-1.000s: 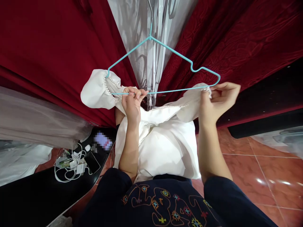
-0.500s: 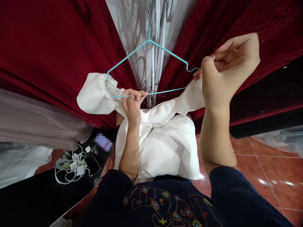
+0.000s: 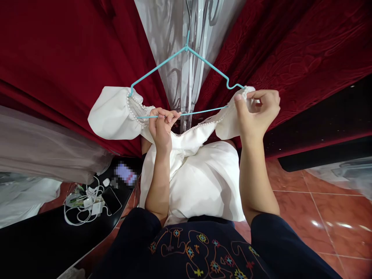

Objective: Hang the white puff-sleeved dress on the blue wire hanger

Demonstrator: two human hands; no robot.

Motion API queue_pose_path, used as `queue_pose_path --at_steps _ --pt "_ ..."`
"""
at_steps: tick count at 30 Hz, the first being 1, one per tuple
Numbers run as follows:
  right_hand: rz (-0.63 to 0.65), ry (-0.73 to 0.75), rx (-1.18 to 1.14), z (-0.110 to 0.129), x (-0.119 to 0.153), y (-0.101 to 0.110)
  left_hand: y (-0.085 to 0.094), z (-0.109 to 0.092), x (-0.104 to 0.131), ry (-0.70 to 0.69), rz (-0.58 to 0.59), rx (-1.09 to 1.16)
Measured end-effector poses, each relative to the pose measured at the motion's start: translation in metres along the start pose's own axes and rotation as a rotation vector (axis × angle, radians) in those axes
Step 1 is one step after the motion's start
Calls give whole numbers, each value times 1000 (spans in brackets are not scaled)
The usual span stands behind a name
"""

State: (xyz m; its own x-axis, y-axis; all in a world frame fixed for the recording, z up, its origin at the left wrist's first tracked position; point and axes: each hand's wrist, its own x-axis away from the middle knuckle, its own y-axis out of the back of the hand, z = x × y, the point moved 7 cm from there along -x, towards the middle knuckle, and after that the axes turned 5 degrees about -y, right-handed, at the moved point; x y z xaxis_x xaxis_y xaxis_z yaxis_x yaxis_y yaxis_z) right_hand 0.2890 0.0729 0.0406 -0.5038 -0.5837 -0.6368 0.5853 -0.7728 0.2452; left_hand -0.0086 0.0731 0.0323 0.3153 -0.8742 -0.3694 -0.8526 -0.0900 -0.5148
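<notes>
A white dress [image 3: 203, 180] with pearl beading along its neckline lies over my lap. Its puffed sleeves spread out to both sides at the ends of a light blue clothes hanger [image 3: 161, 66]. My left hand [image 3: 162, 130] is closed round the hanger's bottom bar, left of its middle. With thumb and fingers, my right hand [image 3: 258, 110] pinches the dress's beaded edge by the right sleeve, close to the hanger's right end. The left sleeve's beaded edge sits at the hanger's left corner.
Red curtains [image 3: 72, 58] hang on both sides, with sheer white fabric [image 3: 162, 31] between them. At the lower left a black bench [image 3: 35, 244] bears white cables [image 3: 75, 223], a dark phone [image 3: 111, 200] and chargers. Reddish floor tiles [image 3: 293, 209] show on the right.
My right hand has come down and to the left, bringing the right sleeve's beaded edge onto the hanger's right end. My left hand keeps its hold on the bar.
</notes>
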Motion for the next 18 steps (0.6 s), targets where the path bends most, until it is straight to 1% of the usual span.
queue_pose_path --at_steps 3,5,7,9,11,13,16,17,18 --pt "24 50 57 5 -15 -4 -3 -2 1 -24 1 4" --pt "-12 122 40 11 -24 -2 -5 -2 2 -40 5 22" --pt "-55 206 25 22 -29 0 -6 -2 3 -44 -6 33" --pt "-40 300 -16 41 -29 -1 -5 -2 3 -41 -19 28" --pt "11 399 -100 67 -23 -1 -2 -3 2 -29 -21 4" --pt "34 458 -204 92 -14 6 0 -3 0 -12 -11 -27" --pt "2 443 -347 118 0 26 1 -3 -1 -3 0 -46" --pt "17 408 -389 122 5 29 0 -3 -1 -6 0 -40" --pt "68 358 -426 123 10 27 0 -3 -1 -8 -3 -29"
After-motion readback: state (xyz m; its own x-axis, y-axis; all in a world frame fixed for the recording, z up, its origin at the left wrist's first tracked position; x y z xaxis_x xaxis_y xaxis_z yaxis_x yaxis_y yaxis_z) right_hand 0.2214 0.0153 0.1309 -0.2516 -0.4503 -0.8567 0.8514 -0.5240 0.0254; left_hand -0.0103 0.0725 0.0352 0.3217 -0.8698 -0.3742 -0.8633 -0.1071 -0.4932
